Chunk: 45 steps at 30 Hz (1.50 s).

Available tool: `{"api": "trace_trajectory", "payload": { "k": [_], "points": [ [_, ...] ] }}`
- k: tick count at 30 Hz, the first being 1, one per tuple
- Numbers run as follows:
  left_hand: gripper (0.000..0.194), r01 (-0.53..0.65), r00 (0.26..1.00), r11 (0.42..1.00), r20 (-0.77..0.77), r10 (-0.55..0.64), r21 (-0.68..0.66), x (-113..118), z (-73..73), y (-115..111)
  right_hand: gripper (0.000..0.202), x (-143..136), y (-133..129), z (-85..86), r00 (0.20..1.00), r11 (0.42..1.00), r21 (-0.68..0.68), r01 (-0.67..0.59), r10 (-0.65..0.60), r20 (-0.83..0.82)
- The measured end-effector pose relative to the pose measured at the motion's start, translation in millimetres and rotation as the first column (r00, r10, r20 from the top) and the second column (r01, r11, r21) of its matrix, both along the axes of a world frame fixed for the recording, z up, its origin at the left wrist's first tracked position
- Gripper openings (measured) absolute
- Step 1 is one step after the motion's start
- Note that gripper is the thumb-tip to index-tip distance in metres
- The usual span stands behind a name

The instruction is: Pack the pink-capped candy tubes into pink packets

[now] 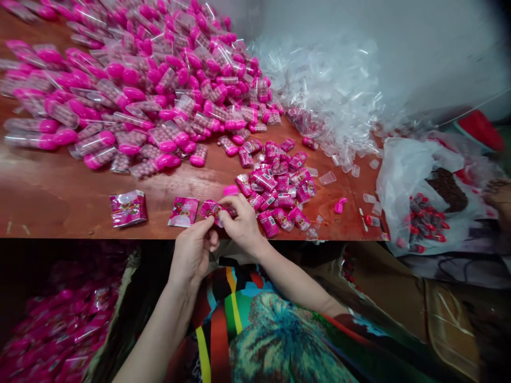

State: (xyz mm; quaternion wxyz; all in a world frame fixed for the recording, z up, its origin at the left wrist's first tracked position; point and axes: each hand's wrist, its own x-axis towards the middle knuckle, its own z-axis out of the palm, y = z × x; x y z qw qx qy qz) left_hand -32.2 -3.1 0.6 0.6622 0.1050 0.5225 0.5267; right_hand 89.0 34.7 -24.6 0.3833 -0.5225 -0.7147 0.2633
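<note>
At the table's front edge my two hands meet over a pink printed wrapper [209, 208]. My left hand [194, 247] pinches its lower edge between thumb and forefinger, the other fingers curled. From the right, my right hand [242, 223] grips the same wrapper and partly covers it. Whether anything sits inside the wrapper is hidden. Just beyond my right hand lies a pink cap [230, 190]. Left of the hands are a flat pink label [182, 211] and a stack of similar labels [128, 208]. A pile of wrapped pink containers [279, 186] lies to the right.
Clear tubes with pink caps and small pink balls [167, 90] are heaped at the back left. Clear plastic cups [331, 90] pile up against the wall. A white bag [393, 175] holds red-capped pieces. Below the table, a box holds pink packets [64, 330]. Another person's hand [499, 189] shows far right.
</note>
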Motion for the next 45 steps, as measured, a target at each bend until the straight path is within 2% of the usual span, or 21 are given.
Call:
{"api": "trace_trajectory", "payload": {
  "k": [4, 8, 12, 15, 21, 23, 26, 30, 33, 35, 37, 39, 41, 42, 45],
  "points": [
    [0.028, 0.005, 0.996, 1.000, 0.087, -0.003, -0.020, -1.3, 4.9, 3.6, 0.017, 7.8, 8.5, 7.3, 0.989, 0.990, -0.023, -0.139, 0.140, 0.047],
    [0.029, -0.042, 0.993, 0.999, 0.114, 0.044, -0.021, 0.1, 3.4, 5.3, 0.017, 13.0, 12.3, 13.5, 0.971, 0.976, -0.025, -0.218, 0.220, 0.094],
    [0.029, -0.097, 0.990, 0.995, 0.097, 0.098, -0.012, 2.4, 2.6, 5.7, 0.020, 10.1, 10.9, 10.7, 0.988, 0.989, -0.029, -0.142, 0.143, 0.049],
    [0.029, -0.141, 0.983, 0.989, 0.112, 0.144, -0.038, 0.1, 5.2, 7.2, 0.025, 11.0, 9.5, 8.7, 0.983, 0.985, -0.099, -0.138, 0.125, -0.131],
    [0.034, -0.239, 0.949, 0.965, 0.183, 0.256, -0.107, -6.1, 5.6, 12.7, 0.036, 17.5, -7.9, 12.9, 0.865, 0.945, -0.249, -0.211, 0.062, -0.498],
    [0.034, -0.252, 0.942, 0.959, 0.196, 0.274, -0.128, -5.5, 4.9, 14.0, 0.043, 15.1, -16.8, 10.4, 0.847, 0.935, -0.266, -0.236, 0.063, -0.528],
    [0.031, -0.246, 0.940, 0.959, 0.208, 0.272, -0.141, -4.4, 4.8, 14.1, 0.051, 10.2, -26.2, 2.6, 0.871, 0.934, -0.265, -0.241, 0.087, -0.484],
    [0.028, -0.203, 0.952, 0.976, 0.217, 0.215, -0.079, -5.1, 5.2, 12.8, 0.051, 7.7, -29.7, -4.7, 0.886, 0.924, -0.297, -0.241, 0.084, -0.457],
    [0.029, -0.145, 0.963, 0.989, 0.226, 0.147, -0.026, -5.0, 4.8, 12.7, 0.050, 7.8, -28.4, -3.6, 0.835, 0.889, -0.359, -0.286, 0.048, -0.547],
    [0.032, -0.091, 0.970, 0.996, 0.226, 0.088, 0.003, -4.0, 4.7, 12.6, 0.053, 7.5, -27.4, -0.8, 0.770, 0.828, -0.431, -0.360, 0.003, -0.639],
    [0.036, -0.052, 0.975, 0.998, 0.217, 0.045, 0.027, -2.7, 5.4, 11.8, 0.054, 6.7, -27.1, 2.4, 0.711, 0.743, -0.505, -0.440, -0.056, -0.701],
    [0.037, -0.013, 0.979, 0.999, 0.203, 0.005, 0.041, -1.6, 6.6, 10.4, 0.052, 6.4, -27.4, 5.9, 0.687, 0.701, -0.524, -0.484, -0.066, -0.724],
    [0.038, 0.030, 0.983, 0.998, 0.179, -0.038, 0.047, -0.7, 7.5, 8.7, 0.047, 7.5, -27.7, 9.7, 0.708, 0.738, -0.472, -0.481, 0.010, -0.706],
    [0.038, 0.049, 0.985, 0.998, 0.166, -0.056, 0.045, -0.4, 7.6, 7.9, 0.045, 8.8, -27.6, 11.7, 0.748, 0.772, -0.438, -0.461, 0.072, -0.659],
    [0.038, 0.086, 0.984, 0.996, 0.157, -0.090, 0.031, -0.5, 5.6, 6.3, 0.048, 14.2, -25.6, 17.3, 0.907, 0.866, -0.368, -0.337, 0.193, -0.375]
  ]
}}
